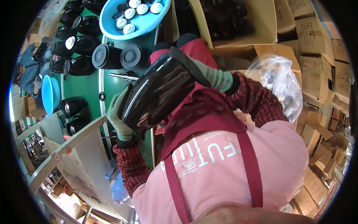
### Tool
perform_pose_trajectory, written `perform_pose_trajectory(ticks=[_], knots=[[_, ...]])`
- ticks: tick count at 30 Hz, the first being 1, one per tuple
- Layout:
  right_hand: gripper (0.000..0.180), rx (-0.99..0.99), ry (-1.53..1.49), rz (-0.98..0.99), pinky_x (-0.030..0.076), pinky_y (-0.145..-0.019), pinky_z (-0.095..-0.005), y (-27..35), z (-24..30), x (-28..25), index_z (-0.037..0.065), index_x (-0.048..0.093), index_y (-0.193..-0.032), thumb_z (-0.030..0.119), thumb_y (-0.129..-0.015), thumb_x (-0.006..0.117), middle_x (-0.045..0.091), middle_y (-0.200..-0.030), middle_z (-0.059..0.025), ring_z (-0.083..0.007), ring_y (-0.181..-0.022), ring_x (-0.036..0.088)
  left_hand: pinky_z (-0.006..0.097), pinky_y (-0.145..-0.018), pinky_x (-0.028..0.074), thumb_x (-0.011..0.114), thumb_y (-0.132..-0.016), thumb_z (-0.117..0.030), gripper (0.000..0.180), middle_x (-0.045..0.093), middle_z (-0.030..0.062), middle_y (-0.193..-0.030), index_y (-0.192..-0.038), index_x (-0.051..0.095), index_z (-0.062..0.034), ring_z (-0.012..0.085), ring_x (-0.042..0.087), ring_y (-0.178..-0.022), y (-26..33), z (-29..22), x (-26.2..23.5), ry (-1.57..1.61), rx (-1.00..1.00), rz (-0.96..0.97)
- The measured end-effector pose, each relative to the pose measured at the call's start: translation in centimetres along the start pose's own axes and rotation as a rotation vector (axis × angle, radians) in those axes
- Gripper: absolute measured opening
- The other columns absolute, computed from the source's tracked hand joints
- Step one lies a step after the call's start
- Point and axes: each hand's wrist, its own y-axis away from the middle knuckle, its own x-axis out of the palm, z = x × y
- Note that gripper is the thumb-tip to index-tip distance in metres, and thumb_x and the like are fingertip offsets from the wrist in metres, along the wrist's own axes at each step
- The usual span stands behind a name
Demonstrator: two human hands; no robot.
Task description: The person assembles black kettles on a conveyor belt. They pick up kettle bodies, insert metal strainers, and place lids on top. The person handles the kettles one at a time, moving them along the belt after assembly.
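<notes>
A large glossy black jug-like vessel (158, 91) is tilted in front of my chest, held between both hands. My left hand (120, 112), in a grey-green glove with dark palm, is closed around its lower left end. My right hand (209, 72), gloved the same way, grips its upper right end, fingers over the top edge. Just beyond the vessel, two black cylindrical parts with ringed round tops (133, 56) stand on the green work surface (84, 87). A thin metal rod (123, 77) shows beside the vessel; whether it belongs to it I cannot tell.
A blue basin (106, 22) holds white and black lids at the far side. Several black jugs (82, 45) lie in rows at left. An open carton (264, 22) with black items stands at far right, near a clear plastic bag (278, 80) and stacked boxes (313, 35).
</notes>
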Motion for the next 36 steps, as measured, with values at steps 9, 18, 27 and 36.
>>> perform_pose_trajectory(ticks=[9,18,27,36], knots=[[0.052,0.098,-0.429,0.066,0.044,-0.113,-0.0379,-0.6,-2.8,-0.6,0.006,0.042,-0.153,0.032,-0.109,0.051,0.056,-0.145,-0.0117,-0.0235,-0.131,0.057,0.043,-0.089,0.056,0.080,-0.073,-0.054,0.080,0.071,0.0170,-0.114,-0.130,0.068,0.0017,0.0356,0.071,-0.099,0.0,0.6,-0.8,-0.366,0.264,0.186],[0.053,-0.287,0.031,-0.078,0.039,-0.115,-0.0384,-1.0,2.9,2.3,0.004,0.045,-0.152,0.035,-0.109,0.049,0.050,-0.148,-0.0152,-0.0284,-0.133,0.053,0.038,-0.094,0.055,0.081,-0.078,-0.038,0.066,0.072,0.0175,-0.117,-0.127,0.068,0.0054,0.0274,0.072,-0.105,1.0,2.6,0.7,0.078,0.056,0.029],[0.052,0.312,-0.125,-0.130,0.045,-0.109,-0.0358,-0.7,4.2,0.2,0.005,0.054,-0.143,0.043,-0.108,0.051,0.060,-0.139,-0.0120,-0.0210,-0.128,0.057,0.047,-0.084,0.054,0.073,-0.089,-0.048,0.068,0.070,0.0098,-0.116,-0.141,0.059,-0.0064,0.0336,0.071,-0.096,0.6,5.6,0.7,0.238,0.177,0.112],[0.048,-0.343,0.223,-0.118,0.037,-0.114,-0.0408,-0.7,6.0,1.3,0.003,0.052,-0.148,0.027,-0.107,0.048,0.046,-0.152,-0.0183,-0.0301,-0.140,0.046,0.039,-0.087,0.055,0.070,-0.091,-0.028,0.053,0.074,0.0144,-0.110,-0.137,0.063,-0.0021,0.0296,0.072,-0.095,1.5,5.9,2.6,0.201,0.056,0.166]])
